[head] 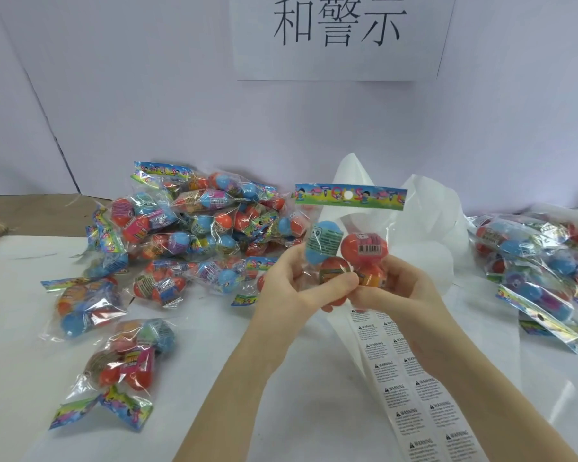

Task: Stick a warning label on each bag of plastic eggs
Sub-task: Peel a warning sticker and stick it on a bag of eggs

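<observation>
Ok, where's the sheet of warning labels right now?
In the head view the sheet of warning labels lies on the white table, lower right of centre, running toward the near edge under the right hand.

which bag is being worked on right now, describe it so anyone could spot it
Look below the paper sign on the back wall, at the table's middle. The bag of eggs is held upright by both the left hand and right hand; all others lie flat.

Both hands, left hand (291,281) and right hand (394,288), hold an upright bag of eggs (346,238) above the warning-label strip (411,388)
</observation>
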A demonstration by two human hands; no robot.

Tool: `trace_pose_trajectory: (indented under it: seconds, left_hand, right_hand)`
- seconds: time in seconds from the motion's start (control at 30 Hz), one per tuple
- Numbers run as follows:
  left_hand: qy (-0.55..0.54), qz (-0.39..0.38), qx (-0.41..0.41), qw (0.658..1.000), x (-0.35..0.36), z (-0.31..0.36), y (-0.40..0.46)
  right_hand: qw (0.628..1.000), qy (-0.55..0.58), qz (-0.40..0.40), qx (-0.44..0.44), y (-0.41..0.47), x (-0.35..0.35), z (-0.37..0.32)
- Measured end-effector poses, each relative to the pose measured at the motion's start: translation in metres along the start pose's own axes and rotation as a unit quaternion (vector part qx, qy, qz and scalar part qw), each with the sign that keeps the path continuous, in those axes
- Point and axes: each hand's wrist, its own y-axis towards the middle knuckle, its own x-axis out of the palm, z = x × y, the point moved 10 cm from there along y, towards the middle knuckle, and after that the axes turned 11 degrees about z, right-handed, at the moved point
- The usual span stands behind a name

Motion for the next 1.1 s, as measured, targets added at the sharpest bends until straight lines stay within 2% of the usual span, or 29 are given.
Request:
trace_pose_trajectory:
  seconds: [0.1,0.23,0.43,0.73,0.93,1.1]
  left_hand:
    - [0.020,-0.027,-0.016,0.999,0.007,-0.004,-0.002]
    - [0.013,-0.022,-0.026,0.999,0.009,-0.006,-0.002]
    - [-0.014,-0.018,-0.012,1.000,0.005,-0.001,0.000]
    - [0.036,0.006,-0.018,0.999,0.004,-0.005,-0.002]
    - [0.042,-0.067,-0.013,0.997,0.016,-0.002,-0.009]
    - [0.070,-0.048,-0.024,0.996,0.010,-0.004,-0.005]
  right_hand:
    - [1.000,-0.018,-0.010,-0.015,-0.002,0.005,-0.004]
    - [1.000,-0.021,0.000,0.003,0.000,0.004,0.000]
    - [0.999,0.003,-0.049,0.000,-0.006,0.013,-0.001]
    - [0.998,0.057,-0.001,0.011,-0.002,0.002,-0.001]
    - [0.997,0.070,0.045,0.006,0.002,-0.012,-0.001]
    - [0.995,0.063,0.075,-0.001,0.001,-0.018,-0.003]
